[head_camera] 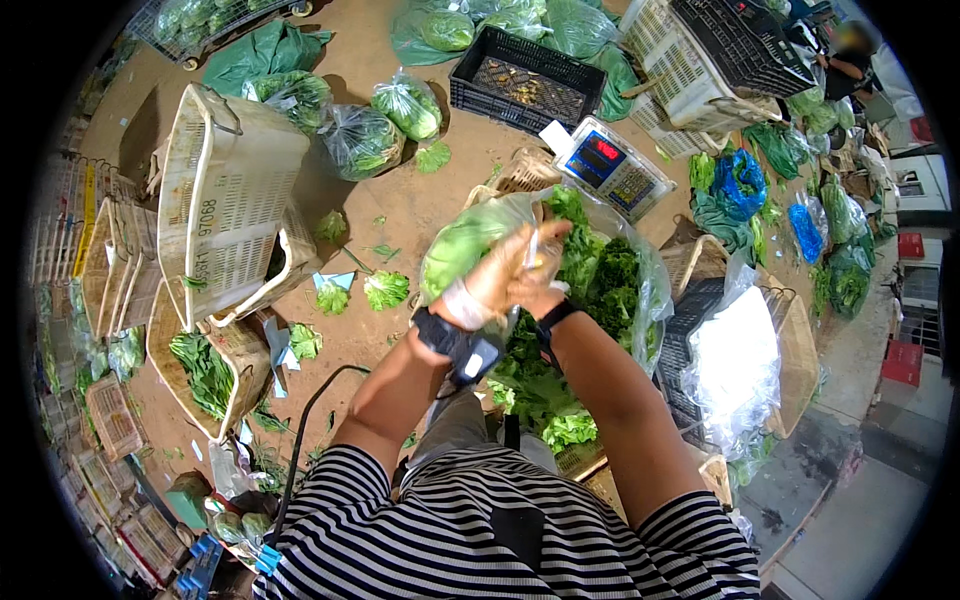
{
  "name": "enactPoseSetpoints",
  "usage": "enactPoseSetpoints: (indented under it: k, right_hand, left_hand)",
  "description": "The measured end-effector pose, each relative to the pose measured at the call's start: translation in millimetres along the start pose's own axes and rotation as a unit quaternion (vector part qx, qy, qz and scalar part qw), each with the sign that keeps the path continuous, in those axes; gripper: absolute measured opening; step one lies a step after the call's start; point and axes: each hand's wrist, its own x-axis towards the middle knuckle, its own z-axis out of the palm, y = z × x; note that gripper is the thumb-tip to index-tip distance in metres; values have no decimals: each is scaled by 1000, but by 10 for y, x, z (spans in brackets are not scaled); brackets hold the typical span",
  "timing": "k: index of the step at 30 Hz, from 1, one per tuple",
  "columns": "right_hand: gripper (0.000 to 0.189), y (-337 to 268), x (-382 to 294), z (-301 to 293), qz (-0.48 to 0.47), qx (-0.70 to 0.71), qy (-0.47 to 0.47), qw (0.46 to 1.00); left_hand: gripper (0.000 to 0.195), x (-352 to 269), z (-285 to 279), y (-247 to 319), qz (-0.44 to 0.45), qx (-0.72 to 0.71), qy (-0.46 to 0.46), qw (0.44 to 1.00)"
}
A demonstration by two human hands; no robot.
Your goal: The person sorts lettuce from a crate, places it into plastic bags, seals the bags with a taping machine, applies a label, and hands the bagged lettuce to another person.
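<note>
My left hand (487, 281) and my right hand (541, 281) meet over a clear plastic bag (651, 300) of leafy lettuce. Both are blurred, so their grip cannot be made out. Something small and white shows between the fingers, too smeared to name. Green lettuce (577, 255) and darker curly lettuce (619, 281) fill the bag beneath, and pale leaves press against its left side. More loose lettuce (540, 397) lies below my wrists, close to my body. Just beyond the bag stands a digital scale (619, 166) with a lit display.
On the left, white plastic crates (232, 202) are stacked at a tilt; another crate (244, 352) holds leafy greens. A black crate (525, 79) with brown scraps lies ahead. Clear plastic bags (735, 360) cover a dark crate at right. A person (851, 67) is at far right.
</note>
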Motion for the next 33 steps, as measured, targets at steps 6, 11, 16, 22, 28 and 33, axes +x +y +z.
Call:
enactPoseSetpoints:
  k: [6,11,16,22,28,33]
  right_hand:
    - [53,336,-200,507,110,917,-315,217]
    - [65,75,227,1,265,918,-26,-294]
    - [63,30,-1,90,328,870,-15,-368]
    - [32,-696,-1291,314,426,818,73,-380]
    - [22,-1015,-3073,-693,333,662,-109,-663]
    - [24,-847,-4347,-1852,274,598,-337,-674]
  left_hand:
    - [35,-283,277,-190,-28,-145,2,989]
    - [24,-429,350,-656,-47,-87,8,995]
    - [31,-816,313,-608,-12,20,111,994]
    - [22,-1041,74,-522,-26,227,275,934]
    - [26,-1103,96,-415,32,324,328,887]
    - [24,-1126,-74,-498,179,471,371,780]
